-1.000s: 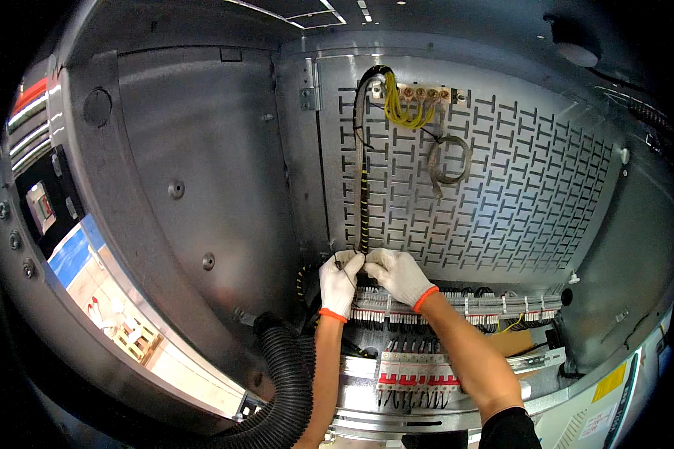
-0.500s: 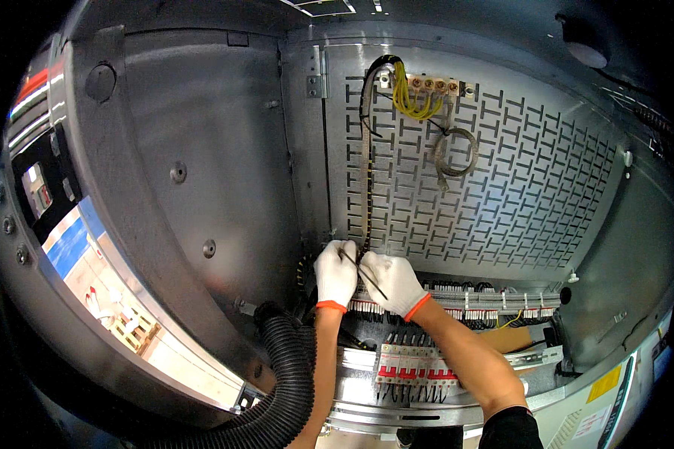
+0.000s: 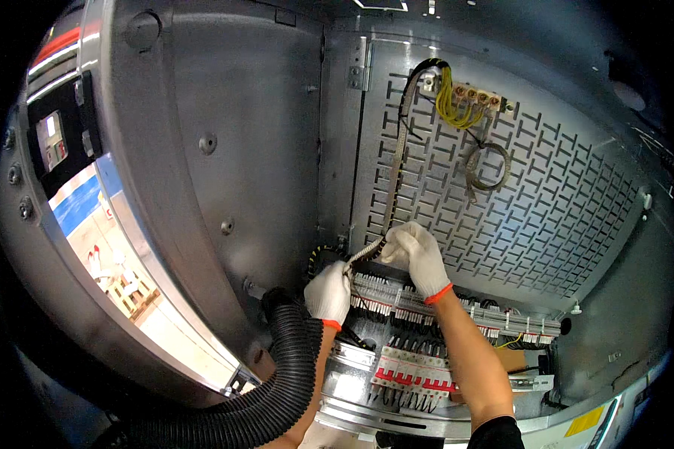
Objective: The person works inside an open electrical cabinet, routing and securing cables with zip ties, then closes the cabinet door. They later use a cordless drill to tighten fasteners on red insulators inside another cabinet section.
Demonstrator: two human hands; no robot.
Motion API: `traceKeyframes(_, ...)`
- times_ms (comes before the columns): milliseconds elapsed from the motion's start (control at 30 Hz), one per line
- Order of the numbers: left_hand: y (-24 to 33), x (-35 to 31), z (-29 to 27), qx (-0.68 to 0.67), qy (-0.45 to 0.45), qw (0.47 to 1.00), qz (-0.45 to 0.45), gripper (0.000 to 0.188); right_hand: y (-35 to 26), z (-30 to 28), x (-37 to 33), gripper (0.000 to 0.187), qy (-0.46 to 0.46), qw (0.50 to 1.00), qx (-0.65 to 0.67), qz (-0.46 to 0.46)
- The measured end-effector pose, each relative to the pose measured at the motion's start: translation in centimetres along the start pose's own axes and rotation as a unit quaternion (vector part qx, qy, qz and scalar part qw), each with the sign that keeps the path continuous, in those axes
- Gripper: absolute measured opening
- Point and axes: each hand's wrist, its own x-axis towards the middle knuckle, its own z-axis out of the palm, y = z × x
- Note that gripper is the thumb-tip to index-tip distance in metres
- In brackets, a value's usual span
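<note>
A cable bundle in grey braided sleeve (image 3: 395, 179) runs down the perforated back panel and bends to the left at its lower end. My left hand (image 3: 328, 294), in a white glove with an orange cuff, is closed round the bundle's lower, light-coloured stretch. My right hand (image 3: 418, 254), gloved the same way, has its fingers pinched at the bend, slightly above and right of the left. Whether a cable tie is between its fingertips is hidden. A dark cable tie (image 3: 409, 127) is fastened higher up the bundle, its tail sticking out.
Yellow wires (image 3: 449, 105) reach a copper terminal bar (image 3: 478, 96) above. A coiled braided strap (image 3: 488, 166) hangs below it. Terminal rows (image 3: 397, 299) and red-handled breakers (image 3: 412, 380) lie below my hands. A black corrugated hose (image 3: 292, 367) curves beside my left forearm.
The hands have moved apart: left downward, right upward and outward. The thin black strip seen between them no longer shows. The bundle's lower end is now pulled left, and the view has shifted.
</note>
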Motion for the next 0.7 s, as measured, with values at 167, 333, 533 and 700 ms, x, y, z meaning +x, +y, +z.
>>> traceKeyframes(167, 0.0, 2.1, 0.5, -0.029, 0.035, 0.998, 0.036, 0.012, 1.7, -0.4, 0.1, 0.023, -0.008, 1.0, 0.002, -0.009)
traceKeyframes(333, 0.8, 2.0, 2.2, -0.021, -0.002, 0.999, 0.047, 0.013, 3.2, -0.7, -0.4, 0.021, 0.005, 1.0, 0.009, -0.019)
traceKeyframes(533, 3.9, 1.4, 0.9, -0.14, 0.076, 0.986, 0.051, 0.023, 3.0, -0.9, -0.8, 0.022, 0.034, 0.997, -0.072, -0.013)
traceKeyframes(700, 2.2, 1.7, 2.3, -0.108, 0.079, 0.983, 0.123, 0.021, 2.0, 0.5, -1.2, 0.022, 0.049, 0.992, -0.119, 0.008)
